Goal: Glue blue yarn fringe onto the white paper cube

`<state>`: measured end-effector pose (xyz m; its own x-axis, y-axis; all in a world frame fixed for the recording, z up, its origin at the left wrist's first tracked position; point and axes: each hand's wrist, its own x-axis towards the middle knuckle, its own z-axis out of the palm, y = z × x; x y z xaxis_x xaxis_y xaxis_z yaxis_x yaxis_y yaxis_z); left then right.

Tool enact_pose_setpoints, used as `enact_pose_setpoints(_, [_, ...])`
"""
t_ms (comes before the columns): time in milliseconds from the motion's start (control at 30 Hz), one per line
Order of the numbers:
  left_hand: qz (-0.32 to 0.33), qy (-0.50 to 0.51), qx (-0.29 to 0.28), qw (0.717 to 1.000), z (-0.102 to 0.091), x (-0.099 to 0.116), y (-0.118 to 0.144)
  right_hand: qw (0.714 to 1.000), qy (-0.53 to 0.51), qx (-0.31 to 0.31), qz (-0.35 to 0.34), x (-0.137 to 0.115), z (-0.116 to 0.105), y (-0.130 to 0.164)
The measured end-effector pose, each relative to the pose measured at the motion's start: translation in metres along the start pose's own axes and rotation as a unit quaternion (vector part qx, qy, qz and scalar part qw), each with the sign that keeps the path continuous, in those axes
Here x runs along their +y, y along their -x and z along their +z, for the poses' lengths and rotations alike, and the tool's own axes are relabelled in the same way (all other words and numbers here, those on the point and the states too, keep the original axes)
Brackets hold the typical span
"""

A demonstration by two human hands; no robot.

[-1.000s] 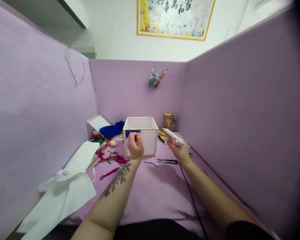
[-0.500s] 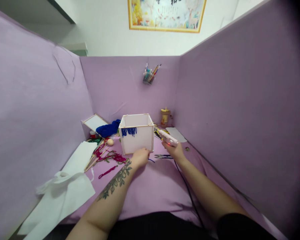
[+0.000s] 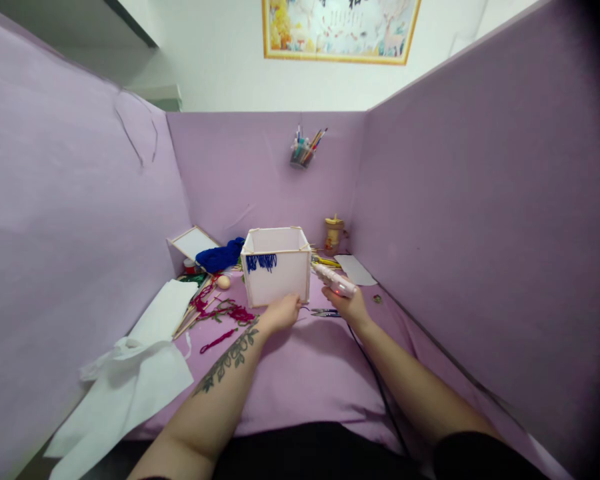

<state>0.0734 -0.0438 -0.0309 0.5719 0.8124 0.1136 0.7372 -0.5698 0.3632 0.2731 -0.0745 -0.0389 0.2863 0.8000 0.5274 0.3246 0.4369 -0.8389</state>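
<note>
A white open-topped box with thin wooden edges stands in front of me. Short blue yarn strands hang along the upper left of its front. My left hand is closed in a pinch at the box's lower front edge, with a short dark blue yarn piece sticking out from the fingertips. Right of the box, my right hand grips a pale pink glue gun, its red light lit and nozzle pointing at the box. Thread snips lie below the gun, between both hands.
Left are a blue yarn bundle, dark red yarn, thin sticks, and white cloth. A yellow-lidded cup and white sheet sit at back right. A black cord trails toward me. Purple walls enclose the table.
The short blue yarn piece has risen from the tabletop with my left fingers. My right hand still holds the glue gun near the box. The whole view has shifted slightly.
</note>
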Motion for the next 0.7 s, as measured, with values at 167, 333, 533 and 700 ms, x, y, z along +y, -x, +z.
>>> enact_pose_setpoints(167, [0.009,0.214,0.062,0.975,-0.003,-0.002,-0.007,0.996,-0.081,-0.022,0.016,-0.009,0.009,0.005])
enact_pose_setpoints(333, [-0.002,0.386,0.09,0.918,-0.005,0.011,-0.007,0.989,-0.133,-0.048,0.041,-0.01,0.024,0.013])
enact_pose_setpoints(533, [0.001,0.45,0.091,0.889,-0.005,0.017,-0.005,0.986,-0.132,-0.064,0.074,-0.006,0.032,0.015])
enact_pose_setpoints(700, [-0.013,0.424,0.081,0.902,-0.006,0.014,-0.005,0.992,-0.104,-0.054,0.053,-0.009,0.03,0.012])
